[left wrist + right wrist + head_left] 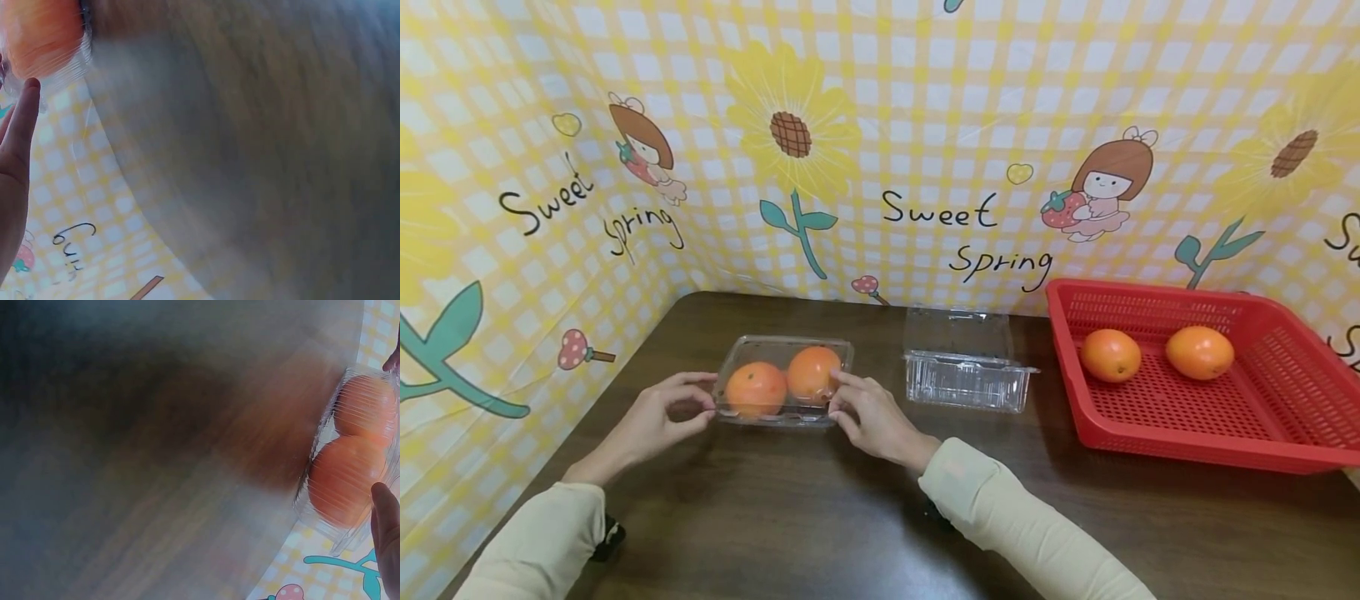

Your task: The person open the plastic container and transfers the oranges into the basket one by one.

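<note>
A lidded clear plastic container with two oranges inside sits on the left part of the table. My left hand holds its left edge, thumb and fingertips at the near corner. At the opposite side, my right hand grips the right edge, with the thumb by the front corner and a finger reaching up along the lid. The left wrist view catches one orange through the ribbed plastic and a finger against the wall. In the right wrist view both oranges show beside the right hand.
A second clear container stands to the right with its lid raised at the back. Farther right is a red perforated basket holding two more oranges. A checked, printed cloth hangs behind the brown table.
</note>
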`<state>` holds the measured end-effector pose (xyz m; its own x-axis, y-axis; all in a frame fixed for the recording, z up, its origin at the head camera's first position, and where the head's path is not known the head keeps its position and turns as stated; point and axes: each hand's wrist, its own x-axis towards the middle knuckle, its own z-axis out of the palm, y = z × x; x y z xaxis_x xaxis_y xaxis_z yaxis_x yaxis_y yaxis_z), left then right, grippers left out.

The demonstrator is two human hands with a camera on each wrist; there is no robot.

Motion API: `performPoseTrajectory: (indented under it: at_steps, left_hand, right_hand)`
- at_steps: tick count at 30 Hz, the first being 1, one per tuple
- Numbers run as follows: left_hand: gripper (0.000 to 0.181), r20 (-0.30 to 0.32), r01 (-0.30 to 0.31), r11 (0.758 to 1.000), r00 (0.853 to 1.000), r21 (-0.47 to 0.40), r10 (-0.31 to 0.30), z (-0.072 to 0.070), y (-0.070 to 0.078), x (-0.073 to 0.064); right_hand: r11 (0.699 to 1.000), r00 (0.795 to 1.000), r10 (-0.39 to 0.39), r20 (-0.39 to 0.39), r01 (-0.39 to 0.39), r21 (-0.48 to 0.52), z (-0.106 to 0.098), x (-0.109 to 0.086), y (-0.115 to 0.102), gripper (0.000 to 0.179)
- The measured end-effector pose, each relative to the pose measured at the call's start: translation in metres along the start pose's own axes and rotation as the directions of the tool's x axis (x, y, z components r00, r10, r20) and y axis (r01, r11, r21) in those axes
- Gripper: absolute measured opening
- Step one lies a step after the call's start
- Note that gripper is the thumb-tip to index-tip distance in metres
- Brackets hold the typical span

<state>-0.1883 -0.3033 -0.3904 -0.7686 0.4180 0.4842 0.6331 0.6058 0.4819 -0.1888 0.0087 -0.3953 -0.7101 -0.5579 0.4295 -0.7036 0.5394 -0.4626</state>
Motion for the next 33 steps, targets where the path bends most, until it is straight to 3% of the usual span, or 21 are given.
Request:
performPoseTrajectory:
  at_steps: [7, 11, 26, 33]
  left_hand:
    - [0.017, 0.029, 0.121, 0.972, 0.993, -0.201, -0.117, 0.0019, -0.0024, -0.0045]
    - [0.014, 0.023, 0.133, 0.965, 0.991, -0.227, -0.131, 0.0024, -0.0016, -0.0053]
    - [0.009, 0.002, 0.092, 0.988, 0.996, -0.124, -0.092, 0.0053, -0.0003, -0.0011]
    - [0.012, -0.036, 0.081, 0.996, 0.996, -0.031, -0.082, 0.0059, 0.0047, -0.0012]
  right_hand:
    - [1.000, 1.000, 0.004, 0.006, -0.004, 0.010, 0.0007, -0.0003, -0.0006, 0.005]
    - [1.000, 1.000, 0.003, 0.003, -0.003, 0.008, 0.0012, -0.0004, -0.0008, 0.006]
    - [1.000, 1.000, -0.021, -0.016, 0.021, -0.005, -0.0013, 0.0005, -0.0013, 0.006]
    - [1.000, 1.000, -0.016, -0.019, 0.016, 0.005, -0.0006, 0.0019, -0.0021, 0.007]
